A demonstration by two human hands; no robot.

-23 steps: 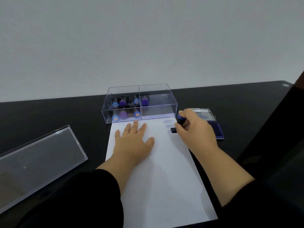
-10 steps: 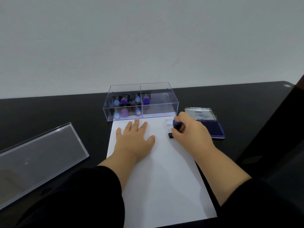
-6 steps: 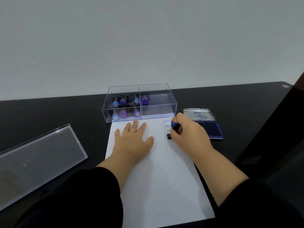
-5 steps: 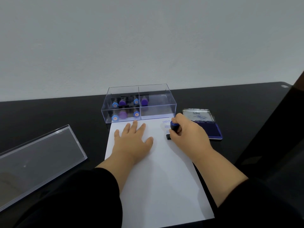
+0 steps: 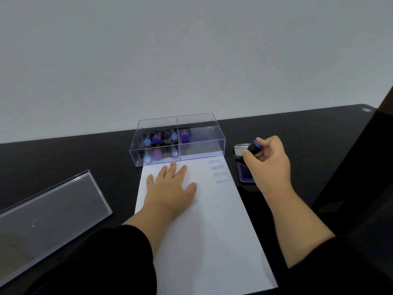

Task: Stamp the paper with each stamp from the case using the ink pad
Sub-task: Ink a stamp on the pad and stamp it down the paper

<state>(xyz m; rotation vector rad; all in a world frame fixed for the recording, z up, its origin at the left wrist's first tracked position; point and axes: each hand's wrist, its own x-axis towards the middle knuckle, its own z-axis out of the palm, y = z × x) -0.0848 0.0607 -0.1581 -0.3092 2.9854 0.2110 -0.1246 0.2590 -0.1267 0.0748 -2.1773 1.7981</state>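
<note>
A white sheet of paper (image 5: 208,220) lies on the black table, with several blue "AMENDED" prints (image 5: 219,171) stacked near its top right corner. My left hand (image 5: 170,188) rests flat on the paper's upper left. My right hand (image 5: 268,160) grips a black stamp with a blue cap (image 5: 254,146), tilted, over the open blue ink pad (image 5: 245,173) just right of the paper. The clear case (image 5: 178,139) stands behind the paper; several stamps with blue and purple caps fill its left half, and its right half holds none.
The case's clear lid (image 5: 49,218) lies at the left of the black table (image 5: 308,135). A white wall runs behind the table's far edge. A dark object (image 5: 378,145) stands at the right edge of view.
My right hand lifted the stamp off the paper and carried it right, over the ink pad. A further "AMENDED" print shows where the stamp stood. My left hand stayed put.
</note>
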